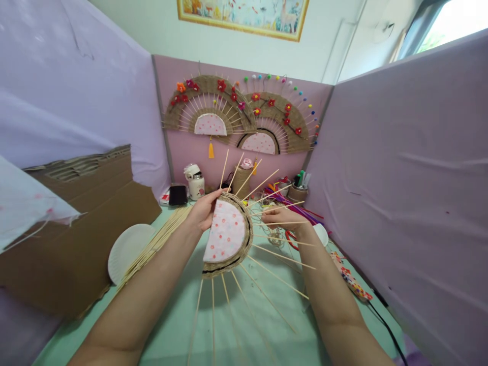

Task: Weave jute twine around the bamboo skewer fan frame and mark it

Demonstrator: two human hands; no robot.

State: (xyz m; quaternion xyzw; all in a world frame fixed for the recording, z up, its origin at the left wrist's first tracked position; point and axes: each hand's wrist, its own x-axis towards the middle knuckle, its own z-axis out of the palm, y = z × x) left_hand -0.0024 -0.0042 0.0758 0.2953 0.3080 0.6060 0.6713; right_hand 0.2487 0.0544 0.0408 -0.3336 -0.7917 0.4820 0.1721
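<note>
I hold a half-round fan frame [227, 237] upright above the table: a pink spotted semicircle edged with woven brown twine, with thin wooden sticks fanning out from it. My left hand [205, 209] grips its upper left edge, fingers closed round the rim. My right hand [285, 217] lies behind the sticks on the right side, its fingers together among them; the sticks hide what they pinch.
A bundle of loose sticks [160, 241] and a white paper plate [127, 251] lie left on the green table [183, 325]. Cardboard sheets [76, 239] lean at left. Two finished fans [236, 114] hang on the back wall. Jars, twine and pipe cleaners [290, 201] crowd the far edge.
</note>
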